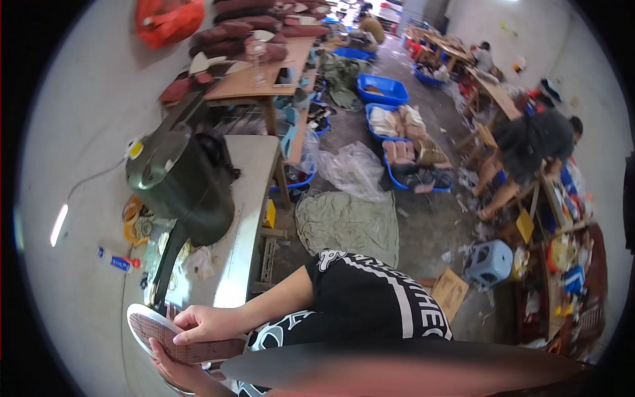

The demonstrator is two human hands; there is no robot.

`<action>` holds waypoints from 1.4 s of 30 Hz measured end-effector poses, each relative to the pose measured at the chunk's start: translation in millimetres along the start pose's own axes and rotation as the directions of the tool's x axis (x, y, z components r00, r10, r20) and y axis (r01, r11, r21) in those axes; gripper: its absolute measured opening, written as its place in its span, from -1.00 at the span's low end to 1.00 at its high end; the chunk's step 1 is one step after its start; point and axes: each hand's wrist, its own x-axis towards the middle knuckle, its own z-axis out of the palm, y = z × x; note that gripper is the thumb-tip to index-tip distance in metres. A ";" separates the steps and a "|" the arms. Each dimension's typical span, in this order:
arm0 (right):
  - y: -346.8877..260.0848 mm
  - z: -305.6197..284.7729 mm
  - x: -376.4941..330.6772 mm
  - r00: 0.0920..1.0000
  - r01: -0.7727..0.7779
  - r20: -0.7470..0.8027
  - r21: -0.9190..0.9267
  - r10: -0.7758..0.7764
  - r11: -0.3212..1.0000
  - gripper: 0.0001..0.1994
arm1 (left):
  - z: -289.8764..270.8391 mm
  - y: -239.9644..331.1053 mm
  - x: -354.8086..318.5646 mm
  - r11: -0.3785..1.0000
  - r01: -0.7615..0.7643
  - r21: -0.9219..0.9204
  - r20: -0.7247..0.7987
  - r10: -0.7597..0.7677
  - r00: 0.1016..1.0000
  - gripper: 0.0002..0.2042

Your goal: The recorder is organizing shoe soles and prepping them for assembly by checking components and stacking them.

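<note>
At the lower left I hold a shoe (pixel 198 352) with its brown textured sole turned up and a white rim around the edge. My left hand (pixel 173 372) grips it from below, the thumb lying on the sole. Above it, my right hand (pixel 208 324) is closed on the shoe's side with its fingertips on the sole. The toe end points left, close to the narrow arm of a dark green sewing machine (pixel 182 178). The shoe's upper is mostly hidden beneath the sole and my hands.
The machine stands by a pale worktable (pixel 248 192). Beyond, a wooden table (pixel 231 87) bears stacked dark red shoe parts and a phone (pixel 285 77). Blue bins (pixel 382 89), clear plastic (pixel 350 169) and green cloth (pixel 347 225) lie on the floor. A stool (pixel 487 263) and people are to the right.
</note>
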 end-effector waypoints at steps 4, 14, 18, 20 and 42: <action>-17.9 1.9 -26.9 0.996 0.069 -0.067 0.046 -0.066 0.997 -0.66 | 30.5 24.0 -24.2 0.993 0.064 0.095 0.158 -0.078 0.984 -0.40; -20.8 4.5 -33.1 0.994 0.061 -0.096 0.006 -0.060 0.998 -0.63 | 37.3 27.2 -33.9 0.993 -0.022 0.117 0.195 -0.001 0.981 -0.35; -13.9 3.8 -25.8 0.997 0.031 -0.076 0.027 -0.029 0.999 -0.64 | 42.4 36.1 -42.5 0.991 0.005 0.137 0.123 -0.022 0.992 -0.38; -8.8 5.4 -23.3 0.998 0.020 -0.057 0.017 -0.019 1.000 -0.62 | 35.5 35.0 -42.3 0.987 0.012 0.161 0.056 -0.022 0.998 -0.39; 62.2 10.3 -3.6 0.908 -0.396 0.160 0.635 0.388 0.664 -0.63 | -14.8 12.8 -10.6 0.971 0.241 0.000 0.112 -0.239 0.964 -0.58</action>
